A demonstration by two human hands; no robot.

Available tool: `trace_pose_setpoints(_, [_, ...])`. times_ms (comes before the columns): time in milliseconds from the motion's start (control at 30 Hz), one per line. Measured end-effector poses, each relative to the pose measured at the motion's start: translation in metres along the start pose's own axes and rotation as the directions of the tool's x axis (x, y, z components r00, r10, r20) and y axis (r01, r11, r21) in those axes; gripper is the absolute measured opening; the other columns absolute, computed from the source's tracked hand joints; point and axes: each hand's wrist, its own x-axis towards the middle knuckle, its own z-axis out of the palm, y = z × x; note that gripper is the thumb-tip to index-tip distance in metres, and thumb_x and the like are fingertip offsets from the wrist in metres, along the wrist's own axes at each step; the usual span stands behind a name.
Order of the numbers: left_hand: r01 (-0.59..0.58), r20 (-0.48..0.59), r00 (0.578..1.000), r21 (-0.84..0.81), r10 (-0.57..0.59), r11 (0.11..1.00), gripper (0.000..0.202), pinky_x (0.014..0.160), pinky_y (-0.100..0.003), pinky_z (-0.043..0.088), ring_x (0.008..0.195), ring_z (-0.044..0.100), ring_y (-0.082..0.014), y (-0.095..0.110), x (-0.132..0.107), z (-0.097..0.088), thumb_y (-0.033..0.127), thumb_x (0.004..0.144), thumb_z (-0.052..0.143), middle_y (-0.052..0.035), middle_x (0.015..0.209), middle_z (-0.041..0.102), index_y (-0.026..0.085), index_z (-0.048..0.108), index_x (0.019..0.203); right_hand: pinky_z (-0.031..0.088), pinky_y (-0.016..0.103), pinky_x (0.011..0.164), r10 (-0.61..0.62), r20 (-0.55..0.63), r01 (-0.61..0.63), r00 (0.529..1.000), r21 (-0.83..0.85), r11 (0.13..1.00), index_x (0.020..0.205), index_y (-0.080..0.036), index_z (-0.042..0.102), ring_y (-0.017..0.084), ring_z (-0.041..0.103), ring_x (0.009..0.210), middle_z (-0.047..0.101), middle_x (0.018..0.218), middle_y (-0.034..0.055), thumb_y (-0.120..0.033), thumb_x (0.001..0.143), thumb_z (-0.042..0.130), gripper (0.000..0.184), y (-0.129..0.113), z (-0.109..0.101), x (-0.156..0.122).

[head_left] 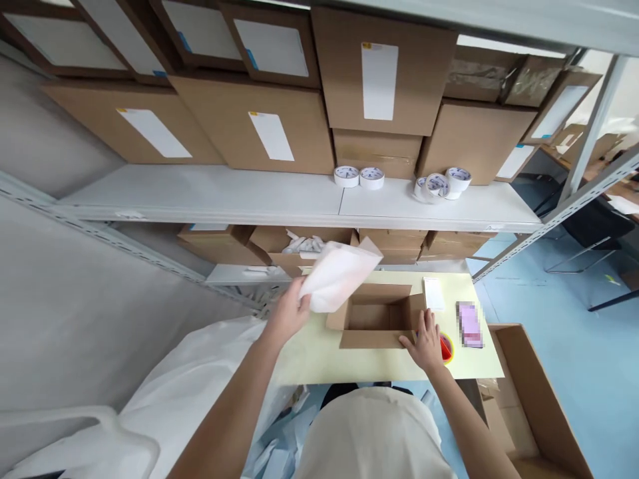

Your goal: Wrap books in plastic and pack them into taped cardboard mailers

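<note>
In my left hand (289, 313) is a white foam sheet or pouch (342, 276), pinched at its lower left corner between thumb and fingers. It is raised over the left side of an open cardboard box (377, 317); a faint pinkish tint shows through it, but any contents cannot be made out. The box stands on a pale yellow table (319, 359), its flaps folded outward and its visible inside bare. My right hand (425, 340) lies against the box's right flap with fingers stretched. Beside that hand sits a roll of tape (446, 348) with a red and yellow core, partly covered.
A phone (469, 324) and a white card (434, 293) lie on the table's right. Metal shelving (224, 193) behind bears large cartons (292, 136) and several white tape rolls (372, 177). A big open carton (539, 399) stands right; white sacking (200, 379) lies left.
</note>
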Motion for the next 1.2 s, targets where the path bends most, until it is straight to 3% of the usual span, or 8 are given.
trace_pose_setpoints(200, [-0.250,0.440,0.882,0.134,0.168,0.959,0.044,0.079,-0.030,0.048,0.098,0.066,-0.0241,0.067,0.016,0.052,0.005,0.078,0.038,-0.0075,0.106,0.070,0.022,0.057,0.114,0.026,0.052,0.112,0.054,0.183,-0.063,0.982,0.047,0.997,0.149,-0.010,0.018,0.040,0.021,0.144,0.017,0.157,0.0262,-0.051,0.079,0.062,0.092,0.002,0.001,0.005])
trace_pose_setpoints(433, [-0.278,0.649,0.758,0.241,0.059,0.930,0.057,0.080,-0.030,0.045,0.107,0.064,-0.0256,0.058,0.014,0.094,-0.005,0.071,0.041,-0.0068,0.111,0.069,0.025,0.057,0.117,0.027,0.047,0.113,0.093,0.282,-0.108,0.955,0.039,0.993,0.149,-0.005,0.017,0.037,0.017,0.146,0.018,0.156,0.0269,-0.047,0.080,0.062,0.093,-0.004,-0.008,0.006])
trace_pose_setpoints(633, [-0.239,0.687,0.726,0.196,0.041,0.951,0.054,0.077,-0.027,0.048,0.103,0.067,-0.0225,0.046,0.014,0.123,-0.003,0.069,0.047,-0.0038,0.109,0.071,0.028,0.061,0.111,0.039,0.046,0.103,0.096,0.391,-0.132,0.916,0.066,0.989,0.152,-0.012,0.013,0.036,0.036,0.139,0.012,0.159,0.0232,-0.047,0.081,0.060,0.092,-0.004,-0.018,0.011])
trace_pose_setpoints(867, [-0.221,0.601,0.796,0.177,0.072,0.959,0.047,0.102,-0.041,0.041,0.121,0.057,-0.0286,0.043,-0.012,0.134,0.015,0.072,0.063,-0.0104,0.129,0.062,0.025,0.059,0.117,0.042,0.045,0.101,0.108,0.424,-0.171,0.899,0.113,0.979,0.152,-0.017,0.014,0.034,0.033,0.141,0.013,0.160,0.0198,-0.048,0.079,0.063,0.093,-0.004,-0.025,0.018])
trace_pose_setpoints(933, [-0.223,0.469,0.875,0.174,0.118,0.959,0.043,0.111,-0.047,0.031,0.134,0.045,-0.0301,0.036,-0.029,0.129,0.020,0.077,0.061,-0.0121,0.140,0.053,0.024,0.058,0.119,0.039,0.046,0.105,0.090,0.392,-0.167,0.916,0.165,0.972,0.151,-0.018,0.019,0.034,0.034,0.141,0.016,0.159,0.0196,-0.048,0.077,0.064,0.092,0.000,-0.022,0.019])
trace_pose_setpoints(1033, [-0.084,0.073,0.995,0.140,0.074,0.987,0.044,0.115,-0.053,0.023,0.142,0.030,-0.0325,0.012,-0.057,0.121,0.029,0.083,0.056,-0.0155,0.147,0.043,0.020,0.054,0.126,0.039,0.045,0.107,0.058,0.292,-0.157,0.955,0.326,0.932,0.149,-0.017,0.025,0.033,0.039,0.138,0.028,0.154,0.0189,-0.044,0.075,0.066,0.089,0.009,-0.017,0.021])
trace_pose_setpoints(1100, [0.100,-0.136,0.986,-0.006,-0.100,0.995,0.060,0.114,-0.053,0.028,0.143,0.029,-0.0329,-0.010,-0.076,0.119,0.040,0.086,0.052,-0.0195,0.151,0.036,0.015,0.040,0.140,0.043,0.043,0.103,0.074,0.197,-0.162,0.978,0.481,0.861,0.149,-0.018,0.025,0.030,0.050,0.128,0.039,0.148,0.0178,-0.042,0.077,0.063,0.085,0.015,-0.015,0.022])
trace_pose_setpoints(1200, [0.282,-0.018,0.953,-0.301,-0.301,0.911,0.074,0.110,-0.048,0.036,0.137,0.041,-0.0291,-0.037,-0.097,0.122,0.050,0.090,0.041,-0.0198,0.149,0.039,0.016,0.017,0.151,0.051,0.041,0.094,0.083,0.156,-0.166,0.984,0.652,0.740,0.151,-0.019,0.017,0.025,0.064,0.109,0.049,0.140,0.0167,-0.042,0.085,0.051,0.078,0.023,-0.016,0.024])
